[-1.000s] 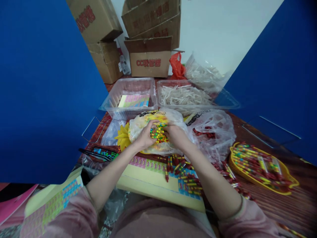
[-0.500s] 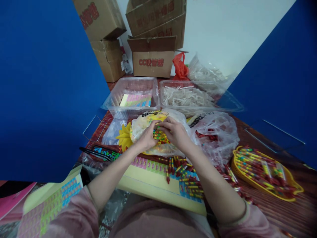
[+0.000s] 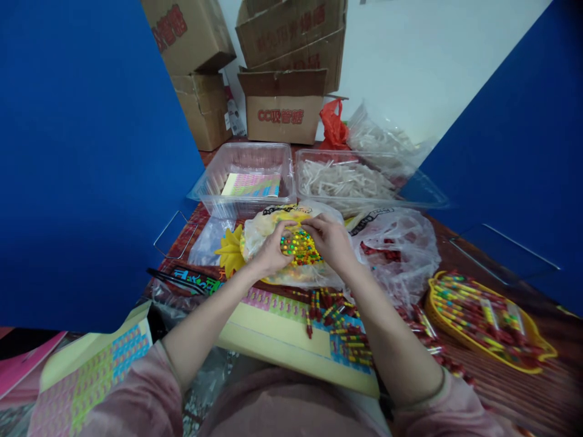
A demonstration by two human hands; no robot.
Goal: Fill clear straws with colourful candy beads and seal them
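A white plastic bag point(image 3: 259, 227) lies open in front of me, full of small round coloured beads or candies point(image 3: 300, 247). At the left of its mouth is my left hand point(image 3: 274, 250), its fingers curled together, and what they hold is too small to make out. Over the right side of the beads my right hand point(image 3: 331, 241) pinches with thumb and fingertips, close to the left fingertips. Whatever sits in that pinch is also too small to name. Filled tubes with red ends point(image 3: 355, 341) lie below on a printed label sheet point(image 3: 282, 334).
A yellow basket point(image 3: 485, 358) of filled tubes stands at the right. Another plastic bag point(image 3: 414, 243) holds red pieces. Behind are a clear tray point(image 3: 207, 182) with label sheets and one with white tubes point(image 3: 346, 182). Cardboard boxes point(image 3: 282, 124) and blue panels point(image 3: 91, 164) enclose the table.
My right hand has moved slightly right, away from my left hand, uncovering more of the beads. The view has shifted a little.
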